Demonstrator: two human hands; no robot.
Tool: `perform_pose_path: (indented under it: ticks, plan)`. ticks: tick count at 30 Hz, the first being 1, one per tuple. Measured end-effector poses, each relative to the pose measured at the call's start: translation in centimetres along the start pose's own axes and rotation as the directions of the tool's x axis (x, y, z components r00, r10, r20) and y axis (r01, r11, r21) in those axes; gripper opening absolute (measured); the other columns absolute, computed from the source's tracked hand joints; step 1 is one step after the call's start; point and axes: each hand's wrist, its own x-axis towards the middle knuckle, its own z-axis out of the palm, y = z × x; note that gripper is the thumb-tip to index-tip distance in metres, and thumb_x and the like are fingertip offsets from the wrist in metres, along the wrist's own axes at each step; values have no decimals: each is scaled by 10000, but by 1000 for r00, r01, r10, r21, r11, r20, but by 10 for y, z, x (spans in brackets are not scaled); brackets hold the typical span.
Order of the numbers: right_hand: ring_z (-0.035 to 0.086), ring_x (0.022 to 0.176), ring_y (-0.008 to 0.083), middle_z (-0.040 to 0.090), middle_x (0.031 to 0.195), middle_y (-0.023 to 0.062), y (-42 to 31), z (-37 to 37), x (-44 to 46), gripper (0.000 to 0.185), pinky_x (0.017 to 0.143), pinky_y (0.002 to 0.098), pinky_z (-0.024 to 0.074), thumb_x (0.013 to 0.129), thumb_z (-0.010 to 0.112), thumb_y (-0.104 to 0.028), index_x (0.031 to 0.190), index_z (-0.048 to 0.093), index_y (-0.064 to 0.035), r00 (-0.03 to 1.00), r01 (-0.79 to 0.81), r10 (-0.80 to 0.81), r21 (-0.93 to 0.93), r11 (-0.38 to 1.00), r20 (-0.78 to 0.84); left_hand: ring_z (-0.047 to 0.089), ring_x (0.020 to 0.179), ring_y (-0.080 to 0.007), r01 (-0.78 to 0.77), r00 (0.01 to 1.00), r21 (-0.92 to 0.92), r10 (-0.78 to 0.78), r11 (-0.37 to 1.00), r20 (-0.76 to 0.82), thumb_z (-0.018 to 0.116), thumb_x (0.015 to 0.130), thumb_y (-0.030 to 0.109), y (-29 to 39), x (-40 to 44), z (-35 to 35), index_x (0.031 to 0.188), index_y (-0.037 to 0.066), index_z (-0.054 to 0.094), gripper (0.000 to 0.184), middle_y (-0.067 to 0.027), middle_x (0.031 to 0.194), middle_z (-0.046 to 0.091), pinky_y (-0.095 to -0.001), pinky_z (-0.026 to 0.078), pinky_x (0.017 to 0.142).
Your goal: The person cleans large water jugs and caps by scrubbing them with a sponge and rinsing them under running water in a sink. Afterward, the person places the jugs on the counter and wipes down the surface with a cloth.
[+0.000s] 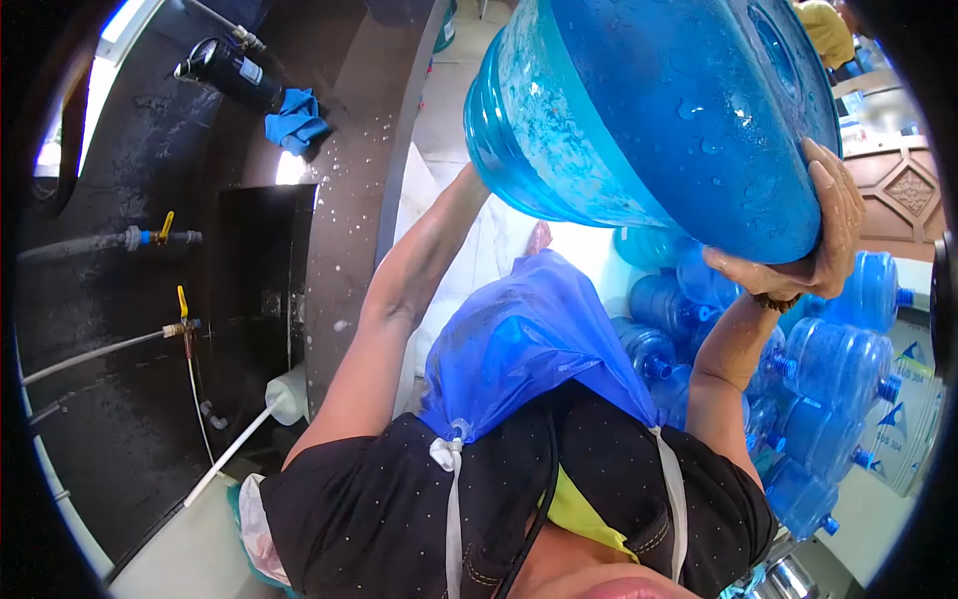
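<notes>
A large, wet blue water jug (689, 130) is held up in front of me, tilted, with its round base facing right. My right hand (823, 235) wraps around the lower edge of that base, fingers on one side and thumb underneath. A dark bracelet (776, 301) is on the right wrist. My left forearm (399, 270) reaches up to the jug's other end, where the jug hides the hand and its fingers. Below the jug, a blue plastic apron (529, 339) covers my front.
Several blue water jugs (833, 359) are stacked at the right. On the left, a dark wet basin (344, 200) has a yellow-handled valve (165, 230), a blue cloth (296, 120) and a white-handled tool (235, 449). Boxes (903, 409) stand at the far right.
</notes>
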Motion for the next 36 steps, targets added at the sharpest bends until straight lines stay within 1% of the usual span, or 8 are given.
perform_pose_path:
  ticks: [7,14,21,26,28,30,33,36]
  plan:
    - [692,1000,349,730,1033,218,84,19,4,836,951,450,511,615,891,-571,1128,671,51,979,-4,-10,67,998,204,584,1182,-239,54,997,-28,-55,998,-57,636,961,302,-11,54,18,1371,43,519,499,-115,1308,595,-398,481,1003]
    - [624,1064,128,740,1056,-95,129,38,7,176,903,346,507,845,709,-211,1006,712,-280,958,-43,2,137,990,285,582,1187,-241,144,980,-141,-161,979,-116,645,956,302,-31,88,38,1372,45,519,505,-113,1312,595,-403,479,1006]
    - [633,1097,129,735,1093,-85,193,79,27,163,994,374,455,866,699,-211,1023,719,-250,936,119,-216,331,936,276,579,1193,-244,127,966,-313,-189,941,-175,654,950,301,-35,113,23,1373,47,519,511,-112,1315,594,-409,476,1010]
    - [670,1064,183,759,1034,-26,222,140,57,283,1014,424,450,926,624,-428,1006,737,-180,980,102,-156,361,927,123,577,1197,-246,32,964,-413,-137,910,-228,661,946,301,-17,142,-16,1374,49,519,516,-110,1318,593,-413,475,1013]
    - [677,1060,223,758,1045,-14,259,180,74,311,1015,466,445,932,612,-452,1012,734,-177,905,416,-426,257,872,-18,577,1198,-247,-28,963,-446,-96,894,-253,663,945,301,-2,160,-41,1374,50,519,518,-110,1319,593,-414,474,1014]
    - [677,1070,267,752,1056,30,277,217,96,387,1026,512,428,871,653,-499,1044,729,-161,872,489,-479,250,836,-103,576,1200,-248,-93,960,-463,-45,882,-277,666,943,301,16,180,-74,1374,51,519,520,-109,1320,593,-416,473,1015]
    - [665,1105,339,735,1072,144,267,272,152,666,1056,590,382,681,791,-601,1131,718,-116,958,284,-238,443,850,-157,575,1202,-249,-207,949,-482,54,851,-310,670,941,300,55,215,-138,1375,52,519,522,-109,1321,593,-418,472,1016]
    - [692,1023,337,720,1039,161,262,343,200,789,974,515,477,507,894,-518,1129,711,-69,942,312,-211,452,835,-261,574,1205,-250,-291,932,-492,128,821,-339,674,938,300,95,243,-204,1375,53,519,525,-108,1323,592,-420,471,1018]
